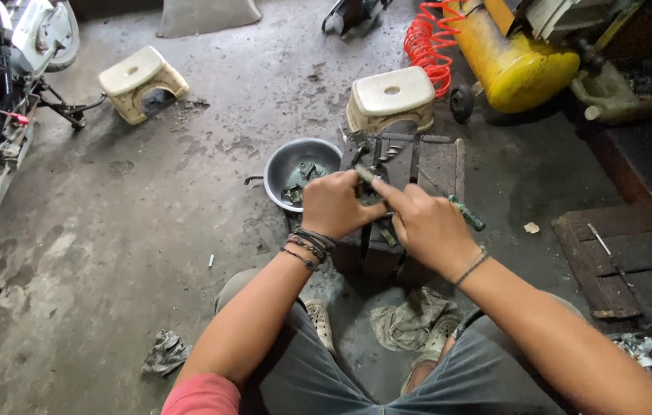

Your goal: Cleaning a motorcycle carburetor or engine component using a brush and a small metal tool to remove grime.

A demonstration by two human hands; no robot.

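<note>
Small metal part [366, 175] pinched btwn left hand [335, 204] & right hand [423, 223], mostly hidden; right also grips green-handled tool [467, 214].

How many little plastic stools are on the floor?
2. One cream stool sits at the upper left near the motorbike. The other cream stool stands behind the metal bowl, beside the yellow air tank. More could be hidden outside the view.
</note>
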